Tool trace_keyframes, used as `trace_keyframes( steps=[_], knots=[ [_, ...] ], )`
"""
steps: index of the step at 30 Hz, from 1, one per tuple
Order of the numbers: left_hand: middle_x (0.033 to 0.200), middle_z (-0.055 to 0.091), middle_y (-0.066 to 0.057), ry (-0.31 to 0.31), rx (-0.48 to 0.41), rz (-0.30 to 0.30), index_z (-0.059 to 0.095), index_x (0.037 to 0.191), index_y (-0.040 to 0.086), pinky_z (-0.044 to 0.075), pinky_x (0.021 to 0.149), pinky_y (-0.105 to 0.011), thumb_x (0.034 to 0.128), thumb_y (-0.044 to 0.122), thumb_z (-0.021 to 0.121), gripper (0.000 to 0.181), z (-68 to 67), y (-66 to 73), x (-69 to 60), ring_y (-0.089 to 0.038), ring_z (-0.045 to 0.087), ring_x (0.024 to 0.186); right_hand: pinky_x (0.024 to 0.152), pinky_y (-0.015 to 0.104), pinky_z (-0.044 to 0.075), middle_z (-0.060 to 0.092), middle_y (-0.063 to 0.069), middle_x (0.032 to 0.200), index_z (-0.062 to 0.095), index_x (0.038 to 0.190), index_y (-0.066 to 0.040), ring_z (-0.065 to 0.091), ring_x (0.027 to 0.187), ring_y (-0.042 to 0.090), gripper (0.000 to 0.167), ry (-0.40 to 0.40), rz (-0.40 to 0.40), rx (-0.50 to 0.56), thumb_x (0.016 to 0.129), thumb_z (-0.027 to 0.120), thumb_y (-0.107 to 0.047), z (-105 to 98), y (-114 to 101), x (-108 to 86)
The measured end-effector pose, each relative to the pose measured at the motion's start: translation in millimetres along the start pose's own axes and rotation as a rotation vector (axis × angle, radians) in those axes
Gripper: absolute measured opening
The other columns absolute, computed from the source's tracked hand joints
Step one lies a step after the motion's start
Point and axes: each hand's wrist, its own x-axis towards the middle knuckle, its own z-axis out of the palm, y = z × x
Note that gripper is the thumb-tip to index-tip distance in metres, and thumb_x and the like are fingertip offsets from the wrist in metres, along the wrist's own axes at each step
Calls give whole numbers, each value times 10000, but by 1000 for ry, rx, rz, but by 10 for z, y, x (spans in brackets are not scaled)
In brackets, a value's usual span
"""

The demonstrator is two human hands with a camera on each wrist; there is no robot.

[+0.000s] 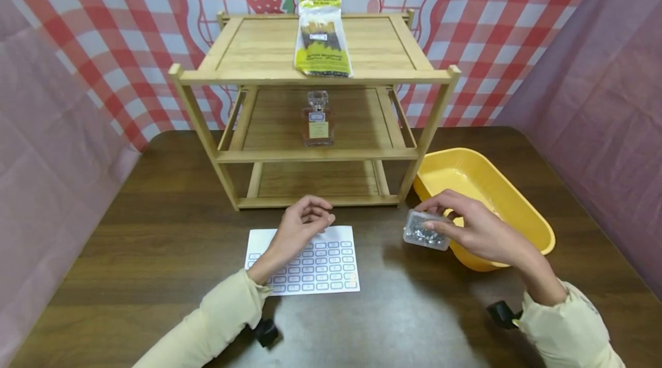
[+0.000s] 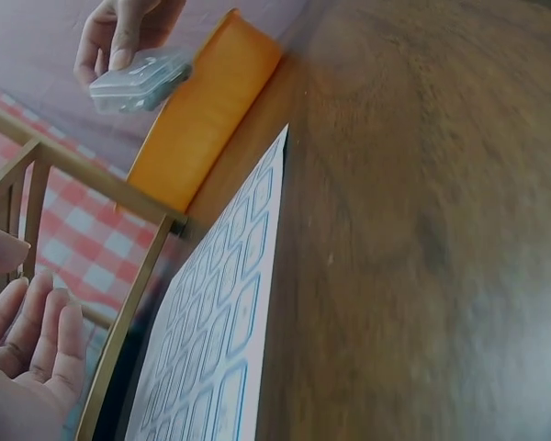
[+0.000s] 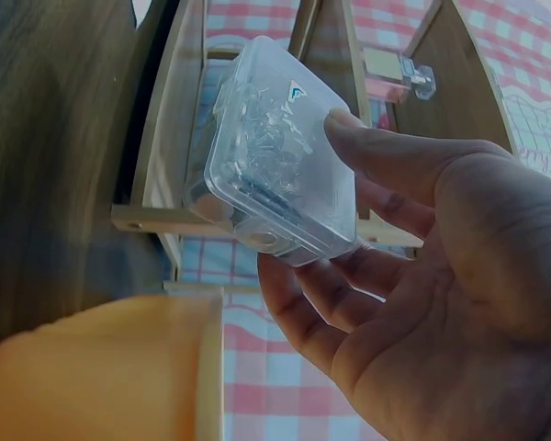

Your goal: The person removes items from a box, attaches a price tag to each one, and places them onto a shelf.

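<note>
My right hand [image 1: 473,227] holds a small clear plastic box [image 1: 425,230] between thumb and fingers, above the table beside the yellow basin. Small silvery pieces show through its lid; their kind is hard to tell. In the right wrist view the thumb lies on top of the box [image 3: 280,156] and the fingers are beneath it. My left hand [image 1: 300,227] hovers over a white sheet of blue-framed labels [image 1: 326,267], its fingers loosely bent with nothing seen in them. The left wrist view shows its thumb apart from the fingers [image 2: 37,340].
A three-tier wooden shelf [image 1: 318,155] stands at the back. A pack of artist brushes [image 1: 322,34] lies on its top tier, and a perfume bottle [image 1: 318,121] stands on the middle one. The yellow basin [image 1: 522,213] sits to the right on the brown table [image 1: 155,264].
</note>
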Motion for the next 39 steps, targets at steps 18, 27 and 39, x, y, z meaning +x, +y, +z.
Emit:
trace_keyframes(
  steps=[18,27,39],
  knots=[
    [1026,702,-127,64,98,-29,639,1182,-34,543,828,-244,960,65,706,252,-393,-35,-126,-192,652,918,796,309,534,661,-63,1060,717,1173,-135,583,921,131,187,-78,51,89,987,720,-131,238,-59,129],
    [1004,706,-140,130,105,-44,632,1164,-58,549,791,-239,950,21,690,235,-602,-54,-143,-221,661,909,775,305,538,655,-40,1063,709,1175,-121,581,901,139,198,-105,23,111,979,732,-129,372,14,185],
    [1010,682,-152,186,90,-76,610,1188,-87,556,770,-246,956,5,682,260,-827,-94,-193,-190,662,889,785,307,524,664,-15,1066,741,1159,-105,577,913,161,197,-119,75,129,962,747,-105,489,68,274]
  ],
)
